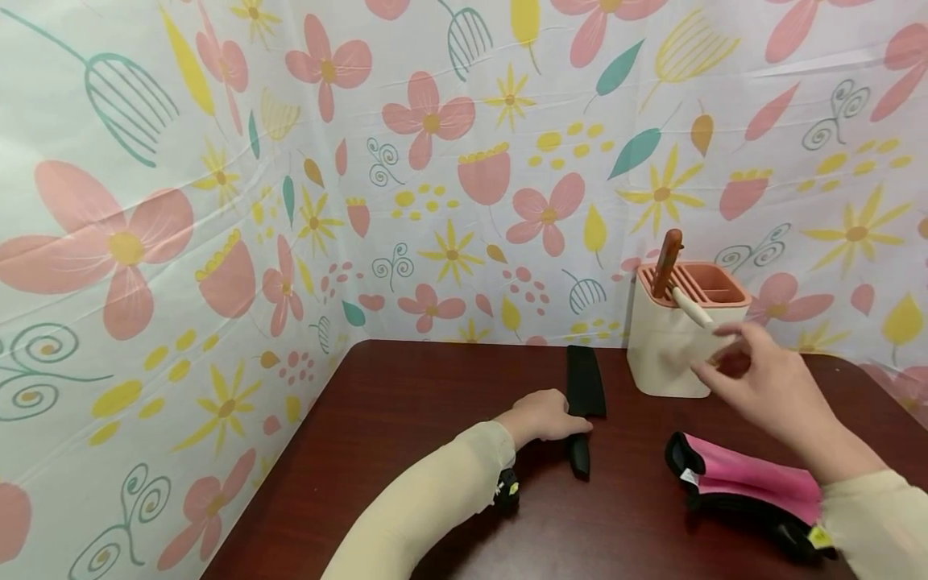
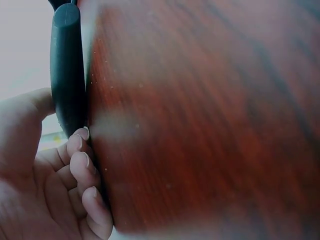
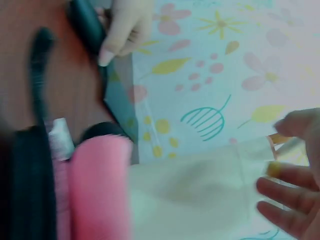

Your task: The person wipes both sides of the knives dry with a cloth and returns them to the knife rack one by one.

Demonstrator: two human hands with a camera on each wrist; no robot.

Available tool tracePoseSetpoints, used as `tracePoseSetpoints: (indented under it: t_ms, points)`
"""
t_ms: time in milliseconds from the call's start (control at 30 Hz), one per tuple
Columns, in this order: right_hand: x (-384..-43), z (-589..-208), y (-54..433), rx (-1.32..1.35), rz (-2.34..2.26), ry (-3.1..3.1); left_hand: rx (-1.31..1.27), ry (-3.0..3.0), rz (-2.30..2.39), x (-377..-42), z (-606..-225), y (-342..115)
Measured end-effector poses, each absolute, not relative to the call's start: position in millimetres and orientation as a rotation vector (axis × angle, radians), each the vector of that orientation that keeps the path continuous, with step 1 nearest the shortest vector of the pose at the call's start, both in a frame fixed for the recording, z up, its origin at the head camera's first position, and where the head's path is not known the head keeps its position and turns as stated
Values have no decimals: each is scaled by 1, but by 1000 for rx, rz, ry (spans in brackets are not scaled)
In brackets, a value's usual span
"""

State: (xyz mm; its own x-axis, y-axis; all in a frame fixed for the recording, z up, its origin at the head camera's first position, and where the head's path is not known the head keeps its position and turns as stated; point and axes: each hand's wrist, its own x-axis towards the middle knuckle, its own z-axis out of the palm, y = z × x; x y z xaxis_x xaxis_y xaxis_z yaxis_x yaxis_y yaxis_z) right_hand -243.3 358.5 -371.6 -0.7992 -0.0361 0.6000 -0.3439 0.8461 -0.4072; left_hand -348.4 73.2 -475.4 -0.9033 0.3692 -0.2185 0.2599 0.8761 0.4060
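Observation:
My left hand (image 1: 545, 415) grips a black cleaver (image 1: 584, 383) where the handle meets the blade. The cleaver lies on the table, blade toward the wall. In the left wrist view its black handle (image 2: 68, 65) runs between my thumb and curled fingertips. At the right, my right hand (image 1: 768, 383) is beside a cream knife block (image 1: 663, 358) with an orange slotted top. Its thumb and forefinger are parted, the forefinger right at the end of a slanting white handle (image 1: 692, 308). A brown handle (image 1: 665, 262) stands in the slots too. The right wrist view shows loosely bent fingers (image 3: 285, 195).
A pink and black padded fabric piece (image 1: 754, 475) is on the dark red table (image 1: 464, 379), below my right forearm. Behind the table hangs a flowered cloth (image 1: 435, 201), which also covers the left side. The knife block stands close to this cloth.

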Motion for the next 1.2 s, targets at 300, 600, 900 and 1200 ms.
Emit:
tracePoseSetpoints:
  t_ms: [300,600,900,1200]
  points:
    - [-274,-349,349,363,690,-2194,514,2707,678,-346,-473,65]
    - [-291,-312,354,300,580,-2234,575,2554,952,-338,-462,50]
    - [-311,-280,355,177,611,-2495,591,2545,931,-337,-462,48]
    - [-331,-264,353,124,642,-2579,604,2562,908,-338,-463,49]
